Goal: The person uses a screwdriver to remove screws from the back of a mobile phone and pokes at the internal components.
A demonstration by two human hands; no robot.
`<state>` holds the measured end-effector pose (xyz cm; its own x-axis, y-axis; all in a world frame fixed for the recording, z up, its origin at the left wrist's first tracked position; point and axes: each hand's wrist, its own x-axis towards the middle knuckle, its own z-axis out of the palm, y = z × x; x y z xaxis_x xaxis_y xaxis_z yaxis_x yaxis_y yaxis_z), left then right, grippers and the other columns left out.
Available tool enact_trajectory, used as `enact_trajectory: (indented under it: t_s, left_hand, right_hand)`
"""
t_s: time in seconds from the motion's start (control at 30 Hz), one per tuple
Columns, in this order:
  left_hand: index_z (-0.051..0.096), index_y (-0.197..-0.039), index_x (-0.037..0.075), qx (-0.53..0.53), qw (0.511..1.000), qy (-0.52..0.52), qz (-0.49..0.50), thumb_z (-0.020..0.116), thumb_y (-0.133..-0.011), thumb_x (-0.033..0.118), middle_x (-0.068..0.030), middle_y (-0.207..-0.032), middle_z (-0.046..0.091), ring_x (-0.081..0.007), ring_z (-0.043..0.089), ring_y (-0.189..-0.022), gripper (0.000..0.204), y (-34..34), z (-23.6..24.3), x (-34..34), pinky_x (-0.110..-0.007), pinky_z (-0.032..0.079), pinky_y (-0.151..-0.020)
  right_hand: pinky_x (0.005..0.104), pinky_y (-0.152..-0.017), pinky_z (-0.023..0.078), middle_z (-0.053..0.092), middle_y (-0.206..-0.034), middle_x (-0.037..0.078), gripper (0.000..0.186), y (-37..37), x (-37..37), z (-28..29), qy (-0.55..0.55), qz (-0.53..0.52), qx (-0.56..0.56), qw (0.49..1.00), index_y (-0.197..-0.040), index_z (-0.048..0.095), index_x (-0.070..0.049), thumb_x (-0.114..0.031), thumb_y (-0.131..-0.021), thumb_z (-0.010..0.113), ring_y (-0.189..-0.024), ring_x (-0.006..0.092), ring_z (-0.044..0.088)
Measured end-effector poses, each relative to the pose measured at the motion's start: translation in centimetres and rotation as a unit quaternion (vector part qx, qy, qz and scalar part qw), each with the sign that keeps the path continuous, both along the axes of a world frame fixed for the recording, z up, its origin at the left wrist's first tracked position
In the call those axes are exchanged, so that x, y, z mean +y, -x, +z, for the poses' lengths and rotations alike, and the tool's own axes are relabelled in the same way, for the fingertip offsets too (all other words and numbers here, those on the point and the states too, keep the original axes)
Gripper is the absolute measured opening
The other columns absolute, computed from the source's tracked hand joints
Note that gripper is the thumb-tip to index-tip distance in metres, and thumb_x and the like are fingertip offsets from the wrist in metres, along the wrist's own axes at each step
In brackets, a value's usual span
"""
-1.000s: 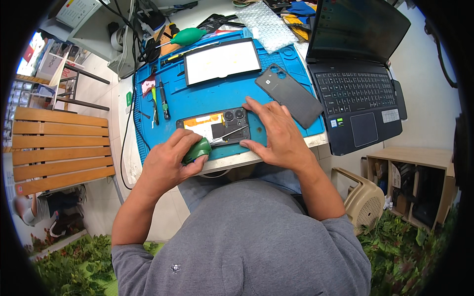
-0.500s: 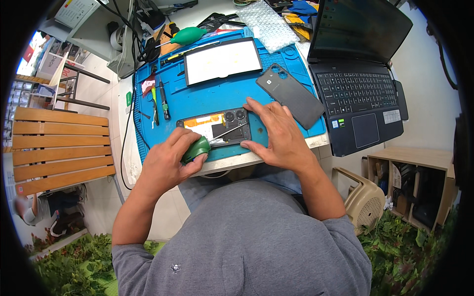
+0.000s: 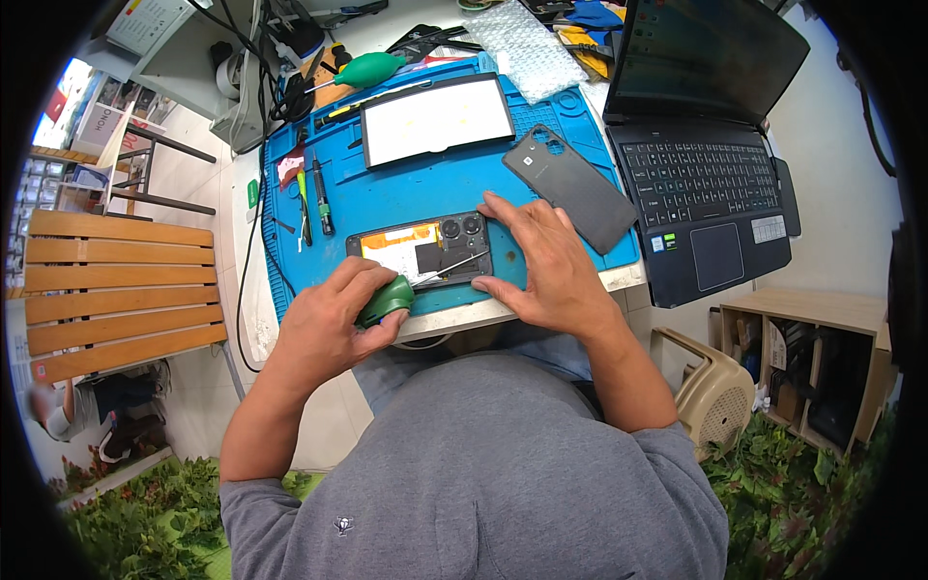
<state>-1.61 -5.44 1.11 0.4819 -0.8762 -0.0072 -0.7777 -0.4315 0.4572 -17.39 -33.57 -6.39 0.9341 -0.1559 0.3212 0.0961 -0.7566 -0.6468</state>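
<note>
On the blue mat [image 3: 435, 188] lies an opened smartphone [image 3: 425, 251], its orange flex, white battery area and camera lenses exposed. My left hand [image 3: 333, 314], closed, grips a green rubber air blower [image 3: 389, 300] by the phone's near left corner. The blower's thin metal nozzle stretches across the phone toward its right end. My right hand [image 3: 556, 261] spans that right end, forefinger at the far corner and thumb at the near one. The phone's dark back cover [image 3: 580, 193] rests on the mat, to the right.
A white-topped tray [image 3: 440, 121] is behind the phone. Left of it lie a screwdriver [image 3: 322, 198] and a yellow-green tool [image 3: 304, 208]. Another green blower [image 3: 367, 70] sits at the back. An open laptop [image 3: 706, 184] stands right; bubble wrap [image 3: 527, 48] lies behind; black cables [image 3: 259, 193] hang left.
The blower in my left hand has shifted very slightly, and its nozzle tip reaches a little farther right over the phone. My right hand stays in place.
</note>
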Motion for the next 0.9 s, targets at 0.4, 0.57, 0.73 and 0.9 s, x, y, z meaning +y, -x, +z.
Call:
enact_trajectory:
  t_s: [0.4, 0.57, 0.73, 0.9]
  left_hand:
    - [0.079, -0.130, 0.006, 0.003, 1.000, 0.002, 0.004, 0.093, -0.096, 0.027, -0.0118, -0.125, 0.080, -0.0325, 0.084, -0.102, 0.043, -0.33, -0.08, 0.10, -0.042, 0.069, -0.085]
    - [0.079, -0.130, 0.006, 0.011, 1.000, -0.009, 0.010, 0.093, -0.096, 0.027, -0.0119, -0.125, 0.080, -0.0323, 0.084, -0.102, 0.042, -0.50, -0.04, -0.14, -0.042, 0.069, -0.085]
    - [0.079, -0.131, 0.005, 0.003, 1.000, -0.004, 0.009, 0.093, -0.096, 0.027, -0.0129, -0.126, 0.080, -0.0328, 0.084, -0.102, 0.043, -0.63, -0.17, -0.14, -0.042, 0.070, -0.085]
    - [0.079, -0.131, 0.005, 0.003, 1.000, -0.003, 0.013, 0.094, -0.096, 0.028, -0.0136, -0.127, 0.080, -0.0333, 0.085, -0.103, 0.044, -0.69, -0.13, -0.24, -0.042, 0.070, -0.086]
  right_hand:
    - [0.0480, -0.113, 0.050, 0.076, -0.156, 0.010, 0.106, 0.09, -0.01, 0.46, 0.005, -0.004, 0.043, 0.999, -0.176, 0.051, -0.002, -0.031, -0.087, 0.102, -0.126, 0.0308, 0.067]
    - [0.0476, -0.112, 0.050, 0.076, -0.156, 0.009, 0.106, 0.12, -0.05, 0.28, 0.002, -0.004, 0.039, 0.999, -0.176, 0.052, -0.002, -0.033, -0.087, 0.102, -0.123, 0.0303, 0.067]
    - [0.0476, -0.112, 0.050, 0.076, -0.156, 0.010, 0.106, 0.10, -0.02, 0.36, 0.006, -0.003, 0.041, 0.999, -0.176, 0.051, -0.002, -0.033, -0.088, 0.102, -0.123, 0.0303, 0.067]
    - [0.0479, -0.114, 0.050, 0.076, -0.156, 0.009, 0.107, 0.10, -0.04, 0.31, 0.004, -0.003, 0.037, 0.999, -0.176, 0.050, -0.002, -0.033, -0.088, 0.102, -0.123, 0.0304, 0.067]
